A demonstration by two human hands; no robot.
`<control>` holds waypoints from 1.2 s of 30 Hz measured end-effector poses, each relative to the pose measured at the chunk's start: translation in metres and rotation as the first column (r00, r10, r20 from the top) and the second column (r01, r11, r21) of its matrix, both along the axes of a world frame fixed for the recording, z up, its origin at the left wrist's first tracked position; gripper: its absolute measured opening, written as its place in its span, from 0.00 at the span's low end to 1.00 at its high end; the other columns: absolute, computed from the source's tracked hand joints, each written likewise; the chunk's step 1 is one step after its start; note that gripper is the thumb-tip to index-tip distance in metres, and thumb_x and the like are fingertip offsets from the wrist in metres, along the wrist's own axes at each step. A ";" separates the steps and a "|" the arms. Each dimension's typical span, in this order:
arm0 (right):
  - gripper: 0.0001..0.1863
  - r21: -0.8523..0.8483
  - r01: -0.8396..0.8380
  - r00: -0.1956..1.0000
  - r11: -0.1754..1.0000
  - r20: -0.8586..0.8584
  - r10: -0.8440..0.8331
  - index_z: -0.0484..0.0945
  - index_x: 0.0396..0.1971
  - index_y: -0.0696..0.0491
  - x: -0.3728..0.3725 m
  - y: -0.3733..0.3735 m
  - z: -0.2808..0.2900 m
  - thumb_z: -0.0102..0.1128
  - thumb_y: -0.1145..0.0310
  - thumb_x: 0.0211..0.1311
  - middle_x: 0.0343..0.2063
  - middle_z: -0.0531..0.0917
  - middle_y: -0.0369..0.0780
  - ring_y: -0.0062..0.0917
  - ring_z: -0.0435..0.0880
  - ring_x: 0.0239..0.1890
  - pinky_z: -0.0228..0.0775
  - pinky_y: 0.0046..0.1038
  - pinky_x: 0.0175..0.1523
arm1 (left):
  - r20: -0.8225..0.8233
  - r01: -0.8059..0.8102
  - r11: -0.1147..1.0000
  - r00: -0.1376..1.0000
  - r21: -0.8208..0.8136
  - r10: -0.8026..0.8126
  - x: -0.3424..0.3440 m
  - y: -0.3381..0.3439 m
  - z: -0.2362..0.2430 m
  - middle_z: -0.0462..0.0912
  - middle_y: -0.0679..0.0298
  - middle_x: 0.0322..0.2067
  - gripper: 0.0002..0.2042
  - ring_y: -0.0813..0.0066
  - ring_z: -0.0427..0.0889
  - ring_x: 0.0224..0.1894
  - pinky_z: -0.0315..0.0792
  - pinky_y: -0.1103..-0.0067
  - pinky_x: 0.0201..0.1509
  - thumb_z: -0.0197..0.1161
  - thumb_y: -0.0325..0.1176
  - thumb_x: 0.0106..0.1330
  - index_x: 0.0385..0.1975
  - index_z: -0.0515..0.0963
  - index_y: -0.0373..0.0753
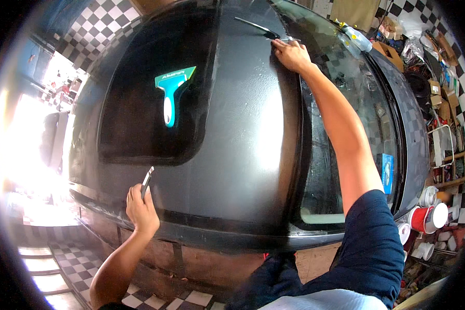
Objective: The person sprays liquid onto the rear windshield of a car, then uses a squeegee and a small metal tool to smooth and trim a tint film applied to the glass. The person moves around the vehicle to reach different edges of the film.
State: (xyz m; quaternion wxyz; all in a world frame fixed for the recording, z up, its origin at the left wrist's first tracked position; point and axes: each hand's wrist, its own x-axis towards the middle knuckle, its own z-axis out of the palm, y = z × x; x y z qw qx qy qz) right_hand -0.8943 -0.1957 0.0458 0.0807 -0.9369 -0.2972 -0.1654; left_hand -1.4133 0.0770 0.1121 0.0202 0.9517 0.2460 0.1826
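Note:
The dark grey car roof point(237, 134) spreads out below me, with a glossy black panel point(134, 124) set into its left part. On that panel lies a teal squeegee point(169, 101) with a pale green blade. My left hand point(142, 211) is closed around a slim utility knife point(147, 180), its tip pointing up over the roof near the panel's lower edge. Stretched far forward, my right hand point(293, 56) rests by the base of a black roof antenna point(257, 27). Its fingers are bent together; a thin pale edge shows beside them, but what they pinch is unclear.
To the right, a clear spray bottle point(357, 39) with yellow parts lies on the wet-looking car glass point(323, 170). A blue box point(387, 173) stands near my right arm. Buckets point(430, 219) and piled clutter point(439, 98) line the right side.

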 end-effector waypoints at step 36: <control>0.09 0.369 -0.323 0.932 0.871 -0.034 0.360 0.79 0.31 0.48 -0.020 0.021 0.100 0.63 0.67 0.47 0.21 0.78 0.43 0.32 0.79 0.23 0.70 0.30 0.33 | 0.018 0.082 0.997 0.996 -0.010 -0.082 -0.002 -0.001 0.007 0.74 0.54 0.38 0.12 0.52 0.73 0.43 0.68 0.63 0.46 0.53 0.32 0.63 0.44 0.67 0.35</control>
